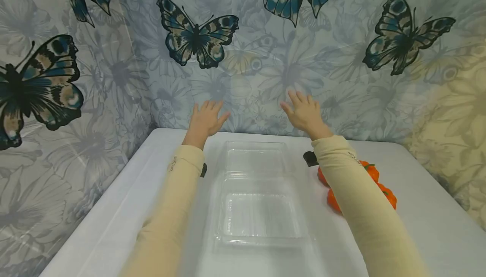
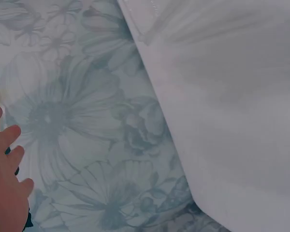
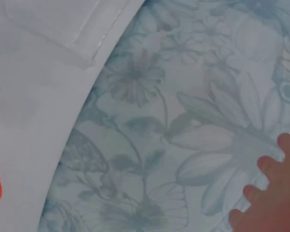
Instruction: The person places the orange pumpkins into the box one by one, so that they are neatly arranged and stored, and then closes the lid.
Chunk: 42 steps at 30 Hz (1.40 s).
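Both arms reach forward over the table's far edge in the head view. My left hand (image 1: 205, 119) is raised with its fingers spread, holding nothing. To its right, my right hand (image 1: 303, 112) is likewise raised, fingers extended and nothing in them. Between the forearms a clear plastic clamshell container (image 1: 262, 218) lies opened out on the table, its lid half on the far side. Several orange bell peppers (image 1: 388, 194) sit to the right, partly hidden behind the right sleeve. The left wrist view catches the left hand (image 2: 9, 183) at its edge.
A white cloth covers the table (image 1: 429, 209). Close behind it hangs a floral curtain (image 1: 250, 78) with butterflies, which also runs along the left side. Dark wrist straps (image 1: 310, 158) show beside the sleeves.
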Motion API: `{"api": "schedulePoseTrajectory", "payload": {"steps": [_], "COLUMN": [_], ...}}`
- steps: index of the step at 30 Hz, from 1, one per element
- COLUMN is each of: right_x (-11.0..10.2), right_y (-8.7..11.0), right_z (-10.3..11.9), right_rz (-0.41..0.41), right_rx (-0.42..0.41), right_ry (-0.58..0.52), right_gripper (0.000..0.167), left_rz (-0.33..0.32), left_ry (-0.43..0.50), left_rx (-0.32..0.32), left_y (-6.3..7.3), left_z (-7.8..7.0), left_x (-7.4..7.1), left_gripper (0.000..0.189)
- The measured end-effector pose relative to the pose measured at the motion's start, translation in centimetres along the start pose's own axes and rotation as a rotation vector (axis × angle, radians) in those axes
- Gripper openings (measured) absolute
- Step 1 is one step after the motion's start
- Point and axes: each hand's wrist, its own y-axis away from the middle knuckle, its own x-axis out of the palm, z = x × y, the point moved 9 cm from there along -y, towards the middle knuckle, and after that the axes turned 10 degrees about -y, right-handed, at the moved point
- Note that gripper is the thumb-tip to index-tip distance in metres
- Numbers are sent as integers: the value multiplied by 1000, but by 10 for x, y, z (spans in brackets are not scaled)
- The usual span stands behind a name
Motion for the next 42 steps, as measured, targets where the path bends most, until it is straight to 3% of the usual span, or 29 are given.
{"api": "schedulePoseTrajectory", "payload": {"steps": [4, 11, 18, 21, 27, 32, 37, 42], "right_x": [-16, -39, -50, -52, -52, -54, -55, -55], "right_y": [5, 20, 32, 38, 57, 70, 84, 100], "right_z": [-3, -25, -51, -68, -97, -118, -136, -156], "right_rz": [-82, -108, -52, -17, 52, 84, 130, 179], "right_rx": [-31, 56, 80, 128, 198, 195, 168, 177], "right_ry": [-236, -565, -928, -1096, -1553, -1893, -2079, -2212], "right_gripper": [64, 74, 73, 74, 72, 66, 51, 52], "left_rz": [-41, -24, 56, 104, 192, 207, 198, 227], "left_ry": [156, 505, 1052, 1210, 1454, 1640, 1788, 1852], "left_rx": [-2, -29, -43, -51, -65, -26, 45, 63], "left_y": [-2, 2, 6, 10, 18, 25, 33, 41], "left_z": [2, 13, 28, 34, 36, 38, 42, 43], "left_x": [-12, -21, -12, -5, 5, 5, 5, 15], "left_gripper": [68, 76, 74, 75, 77, 82, 84, 85]}}
